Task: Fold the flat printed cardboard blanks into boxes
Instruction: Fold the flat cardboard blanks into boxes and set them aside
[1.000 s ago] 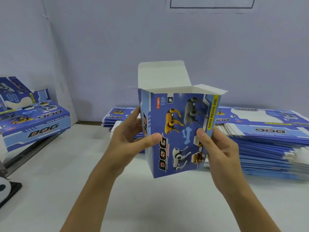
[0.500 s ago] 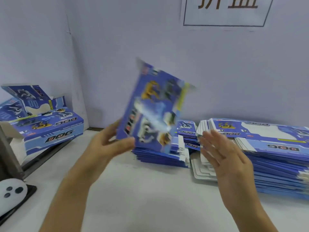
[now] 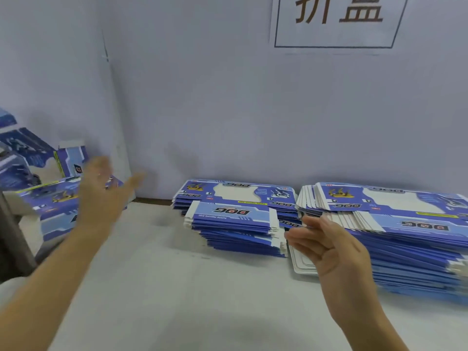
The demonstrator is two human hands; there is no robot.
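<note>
A: Blanks (image 3: 235, 219) are seen stacked flat at the back of the table (image 3: 177, 287), against the wall; a second, taller stack (image 3: 405, 239) lies just beside the first, to the right. Folded boxes (image 3: 50, 206) are piled at the left edge.

B: Why is it laid out so?

A: It is judged that unfolded stock is kept within reach of the right hand (image 3: 334, 252) and finished work is cast off to the left, so the two are not mixed.

B: And the hands?

A: Nothing is held by either. The left hand (image 3: 101, 191) is spread wide, blurred, in front of the box pile; whether the pile is touched cannot be told. The grip of the right hand is loosely open, fingers (image 3: 301, 235) half curled, near the white edges of the nearer stack.

B: Is room left for working?

A: The near half of the table is bare, so a blank could be lifted and turned there freely. The fanned edges of the stacks offer a place to catch one sheet; it is judged that two sheets could be taken together.
</note>
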